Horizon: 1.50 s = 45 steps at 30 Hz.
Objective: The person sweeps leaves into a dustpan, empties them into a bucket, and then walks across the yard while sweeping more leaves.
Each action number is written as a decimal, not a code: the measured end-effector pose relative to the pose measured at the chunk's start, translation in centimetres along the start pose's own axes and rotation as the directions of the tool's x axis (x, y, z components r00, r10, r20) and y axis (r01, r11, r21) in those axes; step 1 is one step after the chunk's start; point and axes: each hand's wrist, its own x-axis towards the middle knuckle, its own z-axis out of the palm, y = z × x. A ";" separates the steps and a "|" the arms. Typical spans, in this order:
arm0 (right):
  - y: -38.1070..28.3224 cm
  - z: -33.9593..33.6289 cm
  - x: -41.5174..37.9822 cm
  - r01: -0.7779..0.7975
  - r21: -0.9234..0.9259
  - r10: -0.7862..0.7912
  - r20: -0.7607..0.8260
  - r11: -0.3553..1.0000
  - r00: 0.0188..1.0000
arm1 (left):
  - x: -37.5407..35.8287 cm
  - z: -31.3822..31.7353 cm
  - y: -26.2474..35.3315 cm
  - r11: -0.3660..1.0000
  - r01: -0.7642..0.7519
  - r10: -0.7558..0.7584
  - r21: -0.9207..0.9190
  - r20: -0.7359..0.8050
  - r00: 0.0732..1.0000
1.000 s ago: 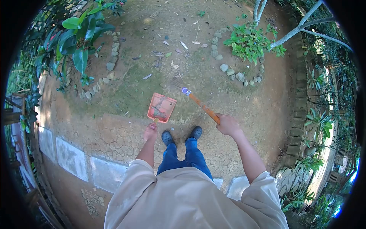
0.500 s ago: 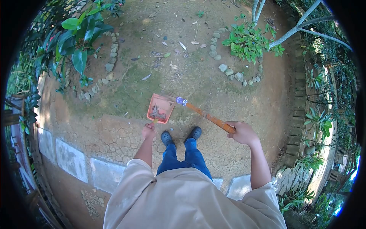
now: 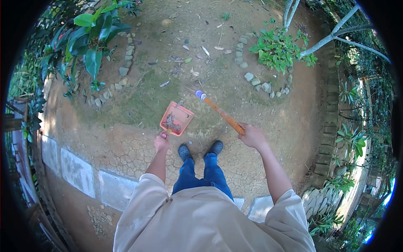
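I stand on packed dirt looking down at my dark shoes. My left hand [image 3: 161,142] grips the short handle of an orange dustpan [image 3: 176,118] that rests on the ground in front of my feet, with dry leaves and debris lying in it. My right hand [image 3: 252,136] is closed around the orange handle of a broom [image 3: 218,110]. The broom slants up and to the left, and its thin bristles [image 3: 192,88] touch the ground just beyond the dustpan's far right corner.
Fallen leaves [image 3: 203,51] lie scattered on the dirt ahead. A stone-ringed bed with a broad-leaved plant [image 3: 90,38] is at the far left, another stone-ringed shrub [image 3: 279,48] at the far right. Pale paving slabs [image 3: 77,172] run behind me.
The broom head swept in against the dustpan's mouth half a second ago, then swung back out and away to the ground beyond it. My right hand moved back left. The dustpan barely shifted.
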 end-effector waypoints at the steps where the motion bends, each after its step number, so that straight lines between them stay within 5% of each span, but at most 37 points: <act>1: 0.0 1.1 0.8 -0.008 -0.027 0.008 0.017 1.000 1.000 | 0.0 -0.1 0.1 1.000 -0.005 0.005 0.010 0.006 1.000; 8: -0.8 0.5 -0.7 0.082 -0.067 -0.069 0.180 0.994 0.981 | 0.2 -1.6 -0.1 0.998 0.039 -0.038 -0.043 0.014 0.999; 19: -2.2 -6.7 -4.7 -0.057 0.113 0.046 0.092 0.992 0.995 | 1.5 -3.4 0.0 0.957 0.045 -0.092 -0.287 -0.150 0.984; 32: -5.0 -7.5 10.7 0.172 -0.063 -0.171 0.018 0.983 0.985 | 3.1 -5.3 4.1 0.936 0.156 -0.242 -0.316 -0.255 0.936; 39: -4.1 -9.5 22.7 0.261 -0.045 -0.249 0.175 0.964 0.952 | 4.0 -2.7 7.4 0.940 0.269 -0.325 -0.210 -0.306 0.895; 45: 0.1 -15.3 25.5 0.411 -0.032 -0.368 0.383 0.911 0.847 | 3.8 0.9 10.5 0.875 0.347 -0.456 -0.337 -0.338 0.823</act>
